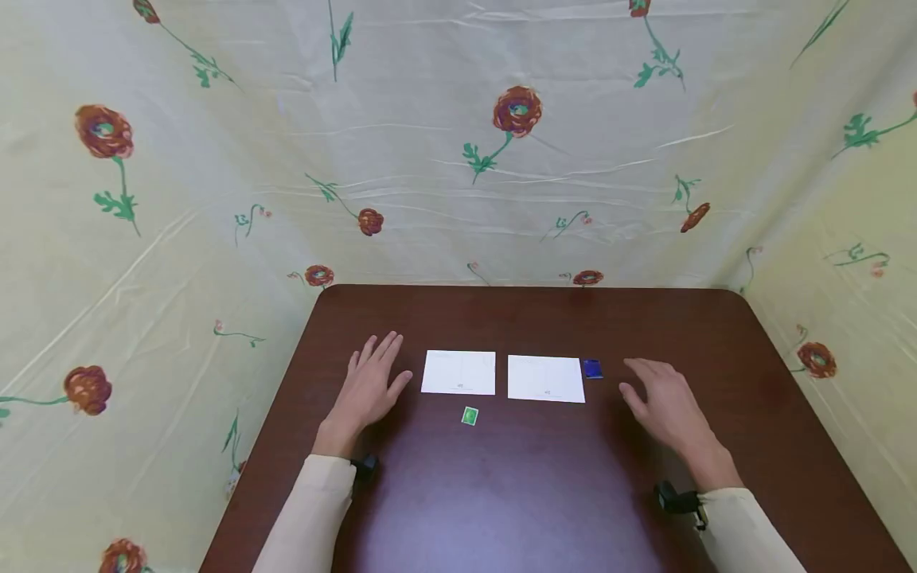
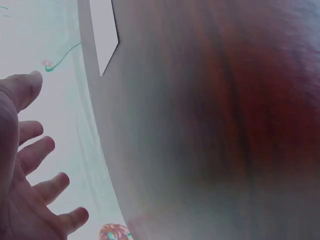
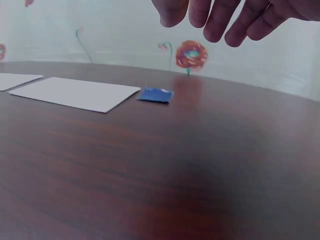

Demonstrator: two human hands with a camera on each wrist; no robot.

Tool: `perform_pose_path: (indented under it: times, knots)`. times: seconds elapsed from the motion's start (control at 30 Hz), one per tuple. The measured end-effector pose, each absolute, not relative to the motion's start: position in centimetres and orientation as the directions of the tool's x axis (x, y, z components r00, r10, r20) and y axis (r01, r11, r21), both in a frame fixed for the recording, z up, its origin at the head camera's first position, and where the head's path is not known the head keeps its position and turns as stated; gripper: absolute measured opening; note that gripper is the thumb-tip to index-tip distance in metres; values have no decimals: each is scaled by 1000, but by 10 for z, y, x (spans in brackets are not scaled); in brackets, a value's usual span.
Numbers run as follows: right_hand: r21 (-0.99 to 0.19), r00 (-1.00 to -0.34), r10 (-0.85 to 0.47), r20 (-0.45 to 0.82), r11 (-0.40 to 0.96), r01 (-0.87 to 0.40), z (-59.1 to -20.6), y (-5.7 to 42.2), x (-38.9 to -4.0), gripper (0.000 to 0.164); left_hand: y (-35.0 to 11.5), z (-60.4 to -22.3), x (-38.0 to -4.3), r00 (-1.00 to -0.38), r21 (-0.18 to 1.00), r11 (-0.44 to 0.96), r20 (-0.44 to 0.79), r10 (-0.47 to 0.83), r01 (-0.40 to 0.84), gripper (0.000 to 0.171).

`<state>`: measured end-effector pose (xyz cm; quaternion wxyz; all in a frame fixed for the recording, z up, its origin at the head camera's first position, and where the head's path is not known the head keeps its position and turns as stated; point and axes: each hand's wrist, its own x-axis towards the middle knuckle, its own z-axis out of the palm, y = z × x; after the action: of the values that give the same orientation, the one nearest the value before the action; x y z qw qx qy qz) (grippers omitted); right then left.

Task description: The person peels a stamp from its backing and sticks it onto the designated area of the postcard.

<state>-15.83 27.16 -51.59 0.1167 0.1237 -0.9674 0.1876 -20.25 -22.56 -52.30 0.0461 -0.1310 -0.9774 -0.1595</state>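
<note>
Fingers of the right hand (image 1: 666, 402) hung over the right part of the dark reddish-brown, wood-grained tabletop (image 1: 487, 493), loosely gathered, with the thumb a little apart and nothing held. From my remote seat, the relation I judged most important was this: the small, glossy blue square (image 1: 593, 368) lay just left of those fingertips, not touching them, and the right hand was clearly the nearer one. Its sides looked almost equal, so I could name no long axis.

At its left, just beside it, lay the right white rectangular card (image 1: 546, 379); beyond a narrow gap lay the left white rectangular card (image 1: 459, 372). Both were flat, long axes running left to right. On the near side of the left card, I saw the small green rectangle with a white border (image 1: 470, 416), slightly skewed, its long axis roughly near to far. It was closer to the left hand (image 1: 365, 390), whose fingers were straight and fanned, thumb well out, gripping nothing.

My right wrist view showed the blue square as thin and shiny, its surface a bit uneven; the cards looked smooth, matte and stiff. The tabletop carried dark streaks under a polished sheen, and creased pale sheeting (image 1: 401, 159) with printed flowers hung at the far side.
</note>
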Motion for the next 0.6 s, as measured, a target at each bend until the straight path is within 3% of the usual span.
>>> perform_pose_path:
  times: [0.6]
  knots:
    - [-247, -837, -421, 349, 820, -516, -484, 196, -170, 34, -209, -518, -218, -944, 312, 891, 103, 313, 329, 71]
